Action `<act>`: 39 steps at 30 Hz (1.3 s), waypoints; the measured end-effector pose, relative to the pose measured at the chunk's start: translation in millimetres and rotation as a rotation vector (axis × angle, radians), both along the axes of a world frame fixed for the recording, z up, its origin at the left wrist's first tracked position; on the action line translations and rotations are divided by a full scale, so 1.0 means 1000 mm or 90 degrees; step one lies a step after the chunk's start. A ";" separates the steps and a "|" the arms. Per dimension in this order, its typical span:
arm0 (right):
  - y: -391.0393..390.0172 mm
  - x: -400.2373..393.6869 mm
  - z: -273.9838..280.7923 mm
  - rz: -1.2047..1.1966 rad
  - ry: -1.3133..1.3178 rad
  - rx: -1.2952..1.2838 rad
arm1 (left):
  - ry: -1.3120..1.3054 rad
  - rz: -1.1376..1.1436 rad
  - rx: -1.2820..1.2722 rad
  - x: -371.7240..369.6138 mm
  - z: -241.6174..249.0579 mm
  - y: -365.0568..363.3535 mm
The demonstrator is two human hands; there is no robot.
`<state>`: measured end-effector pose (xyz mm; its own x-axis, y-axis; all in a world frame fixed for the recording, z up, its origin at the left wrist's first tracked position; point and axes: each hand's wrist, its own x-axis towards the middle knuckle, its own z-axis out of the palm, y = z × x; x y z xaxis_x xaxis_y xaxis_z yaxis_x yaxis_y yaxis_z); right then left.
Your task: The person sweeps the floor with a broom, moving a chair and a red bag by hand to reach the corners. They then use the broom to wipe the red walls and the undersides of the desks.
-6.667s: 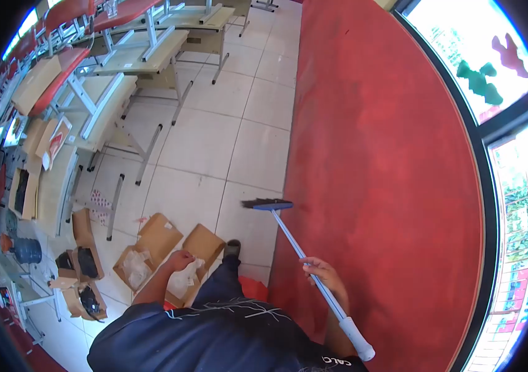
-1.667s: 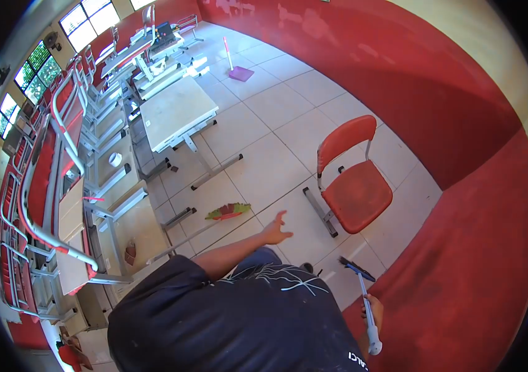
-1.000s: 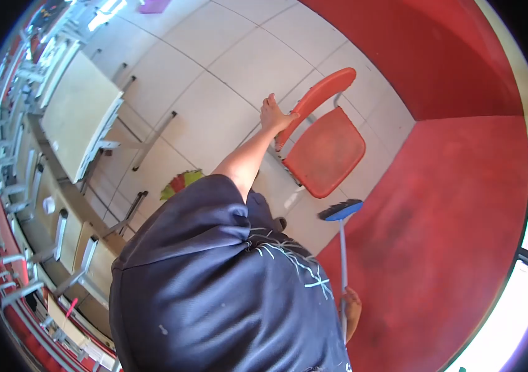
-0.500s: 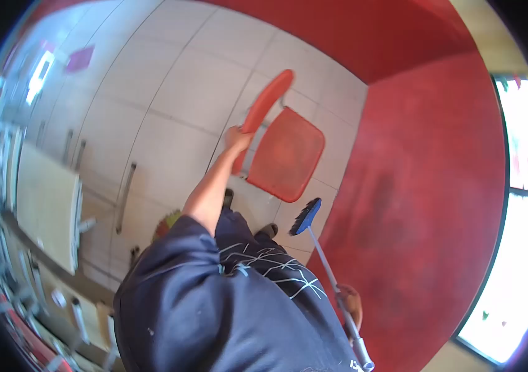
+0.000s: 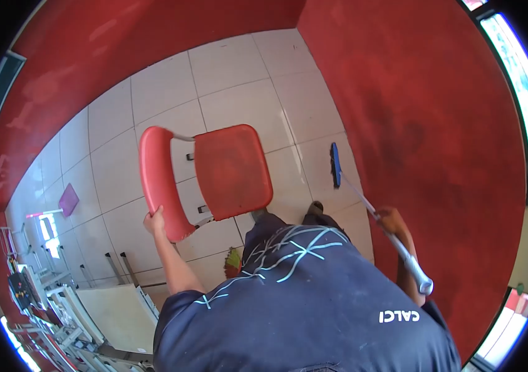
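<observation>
My left hand [image 5: 155, 221] is closed on the lower corner of the backrest of a red chair [image 5: 234, 170], whose seat faces up on the right. Gray metal tubing joins seat and backrest. On my right side, my right hand [image 5: 394, 224] wraps round the gray pole of a broom [image 5: 336, 165]. The broom's blue head with dark bristles is low by the red wall, apart from the chair. Its thick light-gray handle end points back toward my body.
The tiled floor [image 5: 239, 99] meets a red wall [image 5: 425, 124] on the right and another at the back. A purple dustpan [image 5: 69, 199] is at far left. Stacked tables [image 5: 112, 310] crowd the lower left. A green-and-red leafy thing [image 5: 233, 261] lies near my feet.
My view has turned, and the chair now appears further left with its backrest more upright in view. Both hands keep their holds; the broom head appears higher and further right.
</observation>
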<state>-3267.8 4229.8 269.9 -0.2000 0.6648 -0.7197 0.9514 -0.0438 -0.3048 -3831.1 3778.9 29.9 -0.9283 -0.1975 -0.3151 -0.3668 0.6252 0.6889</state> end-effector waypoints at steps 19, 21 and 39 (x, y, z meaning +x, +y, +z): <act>0.091 -0.106 -0.012 0.032 0.249 -0.133 | 0.301 -0.370 -0.195 0.062 0.085 0.149; 0.118 -0.114 -0.019 0.065 0.301 -0.140 | 0.184 -0.546 0.080 0.083 0.112 0.271; 0.324 -0.161 0.092 0.013 0.493 -0.063 | 0.300 -1.319 0.144 0.189 0.145 0.762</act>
<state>-3428.9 4554.2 361.5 -0.6806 0.5959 -0.4263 0.4704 -0.0907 -0.8778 -3641.6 4541.1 174.6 0.3048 0.9490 0.0803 0.7436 -0.2898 0.6025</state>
